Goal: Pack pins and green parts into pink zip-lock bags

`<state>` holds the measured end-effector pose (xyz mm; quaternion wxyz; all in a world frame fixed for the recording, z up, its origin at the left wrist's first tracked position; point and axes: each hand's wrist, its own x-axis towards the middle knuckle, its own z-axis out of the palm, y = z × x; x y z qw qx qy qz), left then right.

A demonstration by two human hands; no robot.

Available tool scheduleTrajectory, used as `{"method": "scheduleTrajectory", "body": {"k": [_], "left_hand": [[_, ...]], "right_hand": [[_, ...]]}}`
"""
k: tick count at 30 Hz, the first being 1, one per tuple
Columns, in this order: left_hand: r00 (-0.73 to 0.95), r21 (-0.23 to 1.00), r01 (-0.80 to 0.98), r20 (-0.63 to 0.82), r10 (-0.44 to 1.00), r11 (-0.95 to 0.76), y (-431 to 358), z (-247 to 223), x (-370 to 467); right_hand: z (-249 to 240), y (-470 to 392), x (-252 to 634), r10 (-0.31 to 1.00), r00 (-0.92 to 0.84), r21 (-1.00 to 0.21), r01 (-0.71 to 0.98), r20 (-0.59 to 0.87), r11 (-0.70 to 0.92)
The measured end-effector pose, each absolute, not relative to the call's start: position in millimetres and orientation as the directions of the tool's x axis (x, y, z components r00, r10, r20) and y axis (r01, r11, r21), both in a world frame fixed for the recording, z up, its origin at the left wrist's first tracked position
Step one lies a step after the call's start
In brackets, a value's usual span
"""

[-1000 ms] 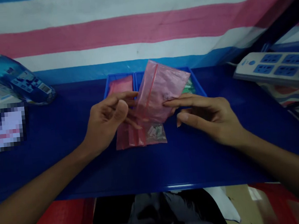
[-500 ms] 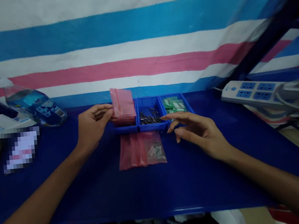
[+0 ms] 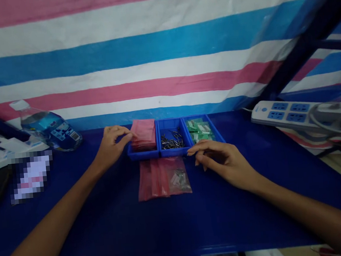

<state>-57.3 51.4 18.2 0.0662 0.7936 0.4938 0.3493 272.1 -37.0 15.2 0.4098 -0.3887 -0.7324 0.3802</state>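
Note:
At the left bin, my left hand has thumb and index finger closed on the left edge of a pink zip bag. This bag lies on a stack of similar bags in the blue bin. My right hand hovers in front of the right bin, fingers loosely bent and nothing visible in them. Dark metal screws or pins lie in the middle bin. Small green packets fill the right one. In front of the bins, pink bags lie overlapping on the table, the rightmost holding small pale pieces.
A bottle with blue liquid leans at the back left, near a white power strip and a pixelated item. Another power strip with cables sits at the right edge. Striped sheeting hangs behind the blue table.
The pink bag my left hand held raised now lies lower on the stack. My right hand has drawn back slightly from the bins, its fingers closer together. The camera view has tilted upward.

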Motion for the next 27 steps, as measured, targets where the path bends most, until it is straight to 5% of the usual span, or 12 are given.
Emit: {"method": "scheduleTrajectory", "body": {"k": [4, 18, 27], "left_hand": [[0.447, 0.270, 0.727, 0.513, 0.733, -0.632, 51.7, 12.4, -53.6], [0.793, 0.221, 0.562, 0.131, 0.595, -0.797, 87.1, 47.0, -40.7], [0.828, 0.172, 0.537, 0.080, 0.555, -0.826, 93.0, 63.4, -35.3]], "right_hand": [[12.8, -36.6, 272.9, 0.855, -0.396, -0.794, 0.369, 0.336, 0.483], [-4.6, -44.2, 246.8, 0.586, -0.765, -0.329, 0.499, 0.267, 0.802], [4.8, -48.7, 252.7, 0.661, -0.666, -0.413, 0.525, 0.346, 0.745]]}}
